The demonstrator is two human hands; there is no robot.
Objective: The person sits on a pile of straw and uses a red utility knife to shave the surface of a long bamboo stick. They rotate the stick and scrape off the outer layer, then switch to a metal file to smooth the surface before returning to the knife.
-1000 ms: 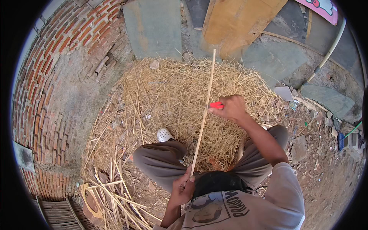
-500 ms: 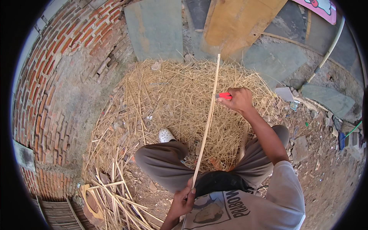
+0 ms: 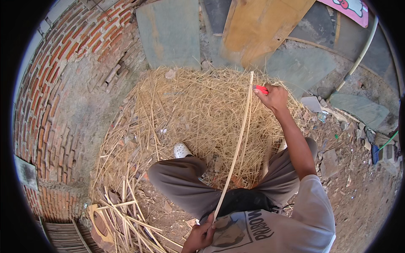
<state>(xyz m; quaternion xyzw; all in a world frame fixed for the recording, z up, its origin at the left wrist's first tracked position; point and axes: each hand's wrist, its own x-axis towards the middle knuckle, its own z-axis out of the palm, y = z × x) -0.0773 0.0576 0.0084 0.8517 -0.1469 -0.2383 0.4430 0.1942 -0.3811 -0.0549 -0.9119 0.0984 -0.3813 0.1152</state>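
Observation:
A long pale bamboo strip (image 3: 238, 148) runs from my waist out over the straw, slightly bowed. Its near end is pinched in my left hand (image 3: 199, 237), low in front of my shirt. Close to the far tip, my right hand (image 3: 276, 99) grips a red-handled knife (image 3: 262, 89). The knife's short blade end meets the strip's right side. Along that side a thin sliver (image 3: 247, 126) hangs down, apart from the strip. Much of the knife handle is hidden inside my right fist.
Loose straw and shavings (image 3: 190, 109) cover the ground ahead. At lower left lies a pile of bamboo strips (image 3: 130, 215). A brick wall (image 3: 55, 126) rises on the left, with leaning boards (image 3: 168, 33) at the back. A white clog (image 3: 181, 150) shows beside my folded leg.
My right hand and the knife have moved away from me and a little right, nearer the strip's far tip. That tip has swung right and come slightly nearer. My left hand has lowered slightly.

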